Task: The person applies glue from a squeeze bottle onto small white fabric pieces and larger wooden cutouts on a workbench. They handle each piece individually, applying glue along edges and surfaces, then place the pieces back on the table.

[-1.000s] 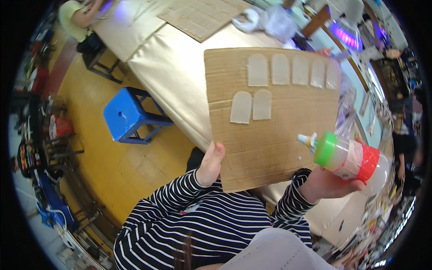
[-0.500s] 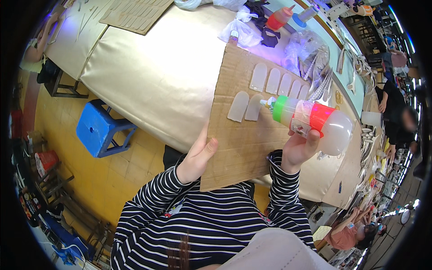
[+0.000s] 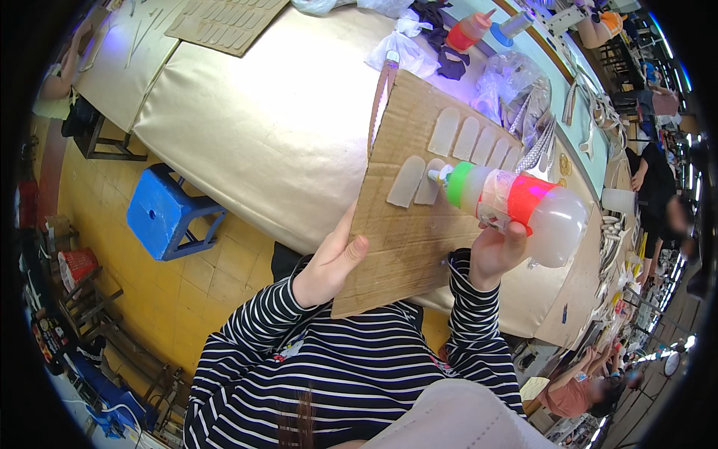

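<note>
Left hand (image 3: 329, 266) clamped on the left edge of a tilted brown cardboard sheet (image 3: 396, 247), near side of the gold-covered worktop (image 3: 254, 120). Right hand (image 3: 495, 253) wrapped round a translucent plastic squeeze bottle (image 3: 561, 221), green-collared, red-banded. Its nozzle points left, over a pale, round-topped flat piece (image 3: 428, 193) in the nearer row; contact unclear. Blue plastic stool (image 3: 161, 213) at left.
</note>
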`<state>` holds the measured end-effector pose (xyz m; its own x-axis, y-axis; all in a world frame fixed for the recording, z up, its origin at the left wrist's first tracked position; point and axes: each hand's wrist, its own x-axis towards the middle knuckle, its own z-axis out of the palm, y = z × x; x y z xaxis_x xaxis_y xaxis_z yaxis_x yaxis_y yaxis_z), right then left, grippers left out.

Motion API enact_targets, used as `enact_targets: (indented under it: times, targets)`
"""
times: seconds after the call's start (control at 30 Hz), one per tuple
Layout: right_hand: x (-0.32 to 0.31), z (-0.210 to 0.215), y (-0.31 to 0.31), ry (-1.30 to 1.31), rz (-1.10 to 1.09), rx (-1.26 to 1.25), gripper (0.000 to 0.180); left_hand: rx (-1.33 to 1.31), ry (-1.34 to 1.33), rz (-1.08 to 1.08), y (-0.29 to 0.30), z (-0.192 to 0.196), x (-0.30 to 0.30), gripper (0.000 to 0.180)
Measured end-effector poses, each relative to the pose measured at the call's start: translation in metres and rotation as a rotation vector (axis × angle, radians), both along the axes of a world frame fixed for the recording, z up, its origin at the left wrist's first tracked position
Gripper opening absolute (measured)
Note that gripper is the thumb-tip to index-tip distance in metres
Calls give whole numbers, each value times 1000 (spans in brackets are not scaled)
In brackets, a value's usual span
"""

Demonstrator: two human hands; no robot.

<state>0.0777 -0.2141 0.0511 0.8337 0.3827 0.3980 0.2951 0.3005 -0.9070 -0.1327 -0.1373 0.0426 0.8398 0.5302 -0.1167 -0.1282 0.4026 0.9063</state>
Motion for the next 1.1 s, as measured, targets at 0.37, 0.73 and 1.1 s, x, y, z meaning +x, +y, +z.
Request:
enact_targets:
  times: [0.37, 0.73, 1.1]
  targets:
    - [-5, 7, -2, -96, 48, -120, 96, -65, -20, 17, 3, -3, 1, 65]
    - [-8, 11, -2, -176, 38, -186, 92, -64, 26, 55, 5, -4, -1, 64]
    - [-2, 13, -6, -227, 113, -142, 84, -108, 18, 5, 10, -5, 0, 64]
